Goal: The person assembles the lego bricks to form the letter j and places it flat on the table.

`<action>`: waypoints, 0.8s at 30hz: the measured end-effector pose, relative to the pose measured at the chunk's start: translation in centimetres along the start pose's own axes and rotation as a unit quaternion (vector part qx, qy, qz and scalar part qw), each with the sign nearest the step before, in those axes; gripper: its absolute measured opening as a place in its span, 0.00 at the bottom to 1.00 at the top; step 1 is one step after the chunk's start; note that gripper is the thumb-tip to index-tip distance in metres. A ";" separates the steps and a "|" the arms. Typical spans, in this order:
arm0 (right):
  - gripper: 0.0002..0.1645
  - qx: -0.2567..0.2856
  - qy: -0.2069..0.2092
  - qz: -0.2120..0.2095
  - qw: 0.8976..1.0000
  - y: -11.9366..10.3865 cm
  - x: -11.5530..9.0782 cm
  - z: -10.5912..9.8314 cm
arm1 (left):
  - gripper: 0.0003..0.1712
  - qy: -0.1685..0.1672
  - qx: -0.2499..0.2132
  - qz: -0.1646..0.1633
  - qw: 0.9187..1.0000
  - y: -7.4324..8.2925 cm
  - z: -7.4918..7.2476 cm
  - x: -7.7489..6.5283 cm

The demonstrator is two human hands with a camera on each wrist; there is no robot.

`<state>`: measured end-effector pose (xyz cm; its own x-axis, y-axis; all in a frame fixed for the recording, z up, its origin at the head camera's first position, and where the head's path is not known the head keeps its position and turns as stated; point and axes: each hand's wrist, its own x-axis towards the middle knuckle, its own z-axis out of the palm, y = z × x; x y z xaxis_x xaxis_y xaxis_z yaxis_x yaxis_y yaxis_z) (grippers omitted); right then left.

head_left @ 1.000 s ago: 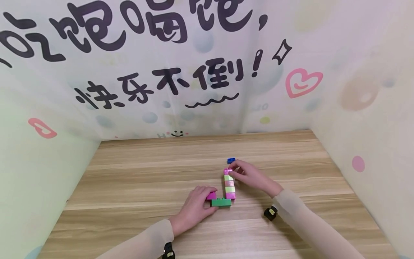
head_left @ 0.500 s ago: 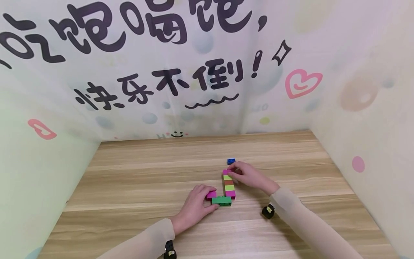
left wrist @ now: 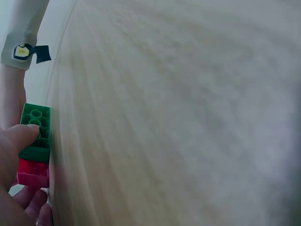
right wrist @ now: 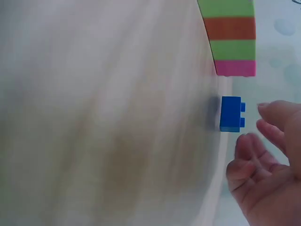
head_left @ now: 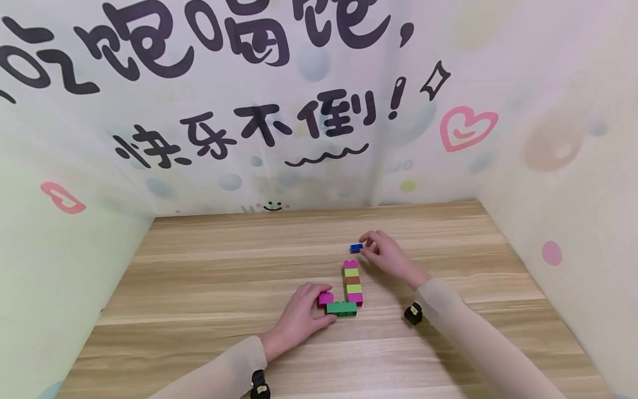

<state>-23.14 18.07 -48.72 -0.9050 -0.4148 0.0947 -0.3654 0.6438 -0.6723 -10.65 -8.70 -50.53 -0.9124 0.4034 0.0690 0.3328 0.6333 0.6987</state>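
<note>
My left hand point(head_left: 299, 316) holds the near end of a joined toy-brick piece. Its thumb presses the hollow underside of a long green brick point(head_left: 341, 309), with the other fingers around a magenta brick point(head_left: 326, 298). From the green brick's right end a row of magenta, lime and orange-brown bricks point(head_left: 353, 281) runs away from me, ending in magenta. Beyond that end a small blue brick point(head_left: 356, 248) sits on the table, two studs showing in the right wrist view. My right hand point(head_left: 391, 257) is at its right side, fingers parted and loosely bent, gripping nothing.
The wood-grain table point(head_left: 224, 260) reaches back to a printed white curtain point(head_left: 269, 183). Pale walls, one with a pink dot point(head_left: 551, 252), stand at both sides. Each wrist wears a black band; the right one point(head_left: 413, 313) hangs below the sleeve.
My right hand has let go of the far magenta end of the brick row and moved away from me to the blue brick. My left hand has stayed on its bricks.
</note>
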 end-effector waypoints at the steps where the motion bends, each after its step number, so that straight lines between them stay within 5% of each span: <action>1: 0.17 -0.009 -0.005 0.003 1.000 0.0 0.3 0.0 | 0.36 -0.001 -0.006 -0.002 1.000 -0.1 -0.1 0.0; 12: 0.09 -0.018 -0.054 -0.003 0.998 0.6 2.2 0.8 | 0.36 -0.008 -0.018 -0.002 1.000 0.0 -0.4 -0.4; 24: 0.15 -0.044 -0.054 -0.026 0.997 0.8 2.7 0.7 | 0.36 -0.001 -0.020 0.004 1.000 -0.1 -0.3 -0.5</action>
<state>-25.74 17.04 -49.51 -0.8573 -0.5128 0.0455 -0.4333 0.6709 -0.6018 -10.32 -9.16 -50.42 -0.9092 0.4096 0.0741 0.3308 0.6029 0.7261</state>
